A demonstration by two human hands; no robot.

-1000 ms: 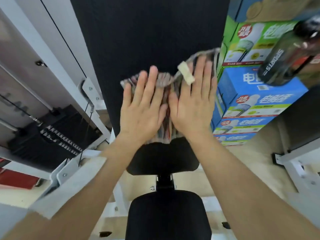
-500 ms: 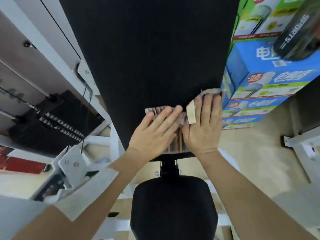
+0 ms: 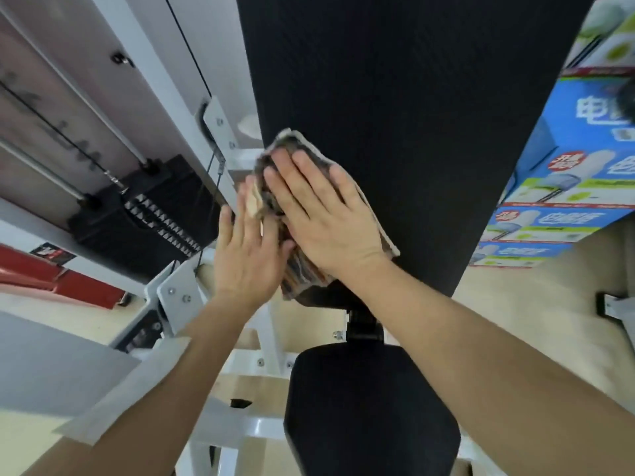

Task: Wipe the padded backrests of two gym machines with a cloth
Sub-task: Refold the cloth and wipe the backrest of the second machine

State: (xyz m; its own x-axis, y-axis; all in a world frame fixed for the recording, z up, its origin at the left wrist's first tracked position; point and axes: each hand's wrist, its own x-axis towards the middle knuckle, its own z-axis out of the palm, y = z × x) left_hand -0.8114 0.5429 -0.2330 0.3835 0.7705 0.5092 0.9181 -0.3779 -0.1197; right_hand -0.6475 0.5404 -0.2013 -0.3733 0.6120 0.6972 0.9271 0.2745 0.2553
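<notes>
Cloth point(image 3: 300, 273), striped and crumpled, lies against the left edge of the black backrest point(image 3: 429, 132), close to its lower left corner, with one fold hanging past that edge. The right hand point(image 3: 330, 218) lies flat on top of it, fingers straight and slightly spread, palm pressing it to the pad. Cloth shows above the fingertips, along the hand's outer side and below the heel of the palm. The left hand point(image 3: 247, 255) is just beside it at the same edge, fingers straight, touching the overhanging fold, where a pale tag point(image 3: 252, 201) sticks out.

The boxes point(image 3: 567, 187) beyond the backrest's right edge are blue and green, with white Chinese characters and red badges. The largest character looks like 电, but the rest is too blurred to read.

There are one cloth, two hands, one backrest, one seat point(image 3: 371, 407) below it, and one weight stack point(image 3: 147, 214) off the left edge. The boxes number perhaps four, stacked.
</notes>
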